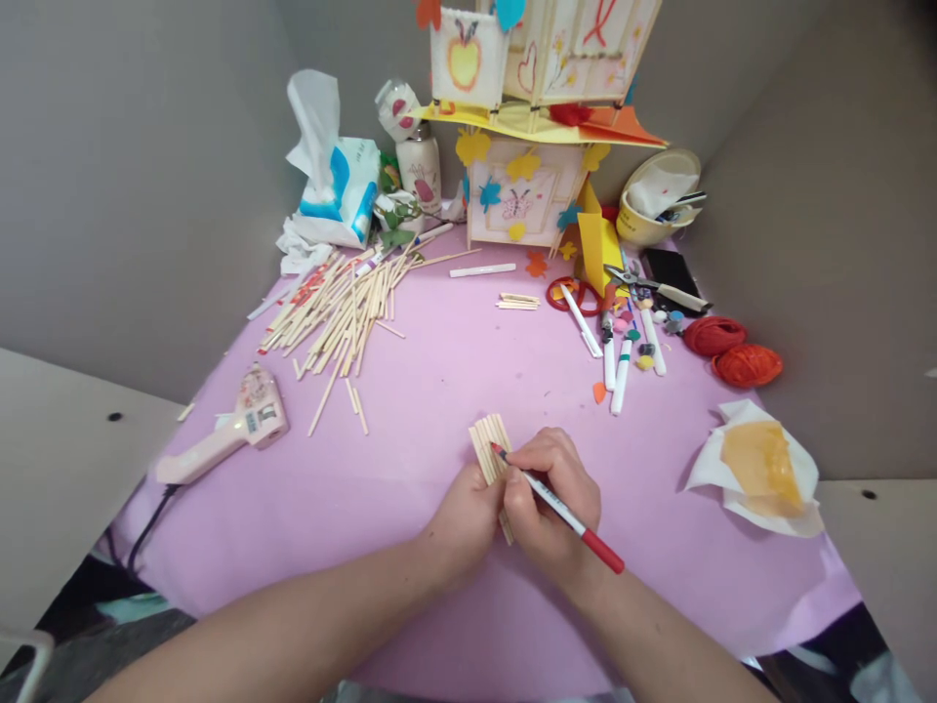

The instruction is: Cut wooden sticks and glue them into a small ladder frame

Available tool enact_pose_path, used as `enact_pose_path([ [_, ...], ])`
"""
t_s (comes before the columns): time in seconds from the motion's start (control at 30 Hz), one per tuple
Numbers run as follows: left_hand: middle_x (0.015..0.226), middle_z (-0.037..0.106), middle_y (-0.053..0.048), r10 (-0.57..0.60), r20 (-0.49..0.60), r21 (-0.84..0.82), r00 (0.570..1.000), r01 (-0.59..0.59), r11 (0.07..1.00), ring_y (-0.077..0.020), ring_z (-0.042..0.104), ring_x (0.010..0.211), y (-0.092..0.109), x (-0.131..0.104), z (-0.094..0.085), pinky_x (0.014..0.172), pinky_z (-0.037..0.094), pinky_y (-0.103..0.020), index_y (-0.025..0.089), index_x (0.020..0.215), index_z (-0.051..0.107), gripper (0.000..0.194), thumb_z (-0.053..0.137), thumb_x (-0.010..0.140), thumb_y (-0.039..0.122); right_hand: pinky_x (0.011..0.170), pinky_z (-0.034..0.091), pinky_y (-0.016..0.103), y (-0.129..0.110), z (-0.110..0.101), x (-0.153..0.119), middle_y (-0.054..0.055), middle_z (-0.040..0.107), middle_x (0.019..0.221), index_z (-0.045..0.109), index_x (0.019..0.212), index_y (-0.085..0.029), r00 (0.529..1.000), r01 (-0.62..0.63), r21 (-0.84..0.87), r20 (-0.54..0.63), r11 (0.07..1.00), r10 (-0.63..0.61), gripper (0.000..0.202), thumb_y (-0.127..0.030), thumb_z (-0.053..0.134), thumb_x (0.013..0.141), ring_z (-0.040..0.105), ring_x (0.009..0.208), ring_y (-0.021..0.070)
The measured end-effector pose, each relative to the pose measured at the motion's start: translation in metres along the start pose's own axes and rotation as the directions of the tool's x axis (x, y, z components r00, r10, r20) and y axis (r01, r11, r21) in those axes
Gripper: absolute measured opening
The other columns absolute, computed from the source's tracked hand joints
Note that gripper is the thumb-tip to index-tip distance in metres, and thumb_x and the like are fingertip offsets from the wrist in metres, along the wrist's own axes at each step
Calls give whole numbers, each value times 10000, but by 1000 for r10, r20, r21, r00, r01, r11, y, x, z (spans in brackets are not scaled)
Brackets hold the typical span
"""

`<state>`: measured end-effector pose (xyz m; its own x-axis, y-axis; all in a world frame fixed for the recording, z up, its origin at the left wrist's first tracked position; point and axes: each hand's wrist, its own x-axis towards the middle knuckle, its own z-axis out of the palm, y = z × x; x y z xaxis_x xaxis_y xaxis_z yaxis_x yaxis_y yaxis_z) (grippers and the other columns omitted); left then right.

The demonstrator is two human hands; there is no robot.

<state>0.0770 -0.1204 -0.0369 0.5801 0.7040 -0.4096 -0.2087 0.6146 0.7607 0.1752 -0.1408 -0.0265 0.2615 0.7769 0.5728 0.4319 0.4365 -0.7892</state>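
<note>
Low in the middle of the view, my left hand is closed round a small flat bundle of wooden sticks, whose upper ends fan out above the fingers. My right hand pinches a white marker with a red end. The marker's red tip rests on or just above the sticks; actual contact is too small to tell. Both hands are side by side, and a lower end of the bundle shows between them.
A pile of loose sticks and a pink glue gun lie left. Behind stand a decorated paper house and tissue box. Red scissors, markers, yarn balls and white paper are right.
</note>
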Motion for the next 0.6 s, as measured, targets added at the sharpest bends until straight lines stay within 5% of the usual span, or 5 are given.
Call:
enact_pose_path([
  [0.6,673,587,-34,-11,-19,49,1000,12,999,-146,487,639,2,0,1,575,342,-250,134,872,670,378,621,767,493,584,415,309,-2,-2,4,-2,510,690,555,820,-186,1000,-27,-19,-4,999,27,161,-50,530,738,481,658,144],
])
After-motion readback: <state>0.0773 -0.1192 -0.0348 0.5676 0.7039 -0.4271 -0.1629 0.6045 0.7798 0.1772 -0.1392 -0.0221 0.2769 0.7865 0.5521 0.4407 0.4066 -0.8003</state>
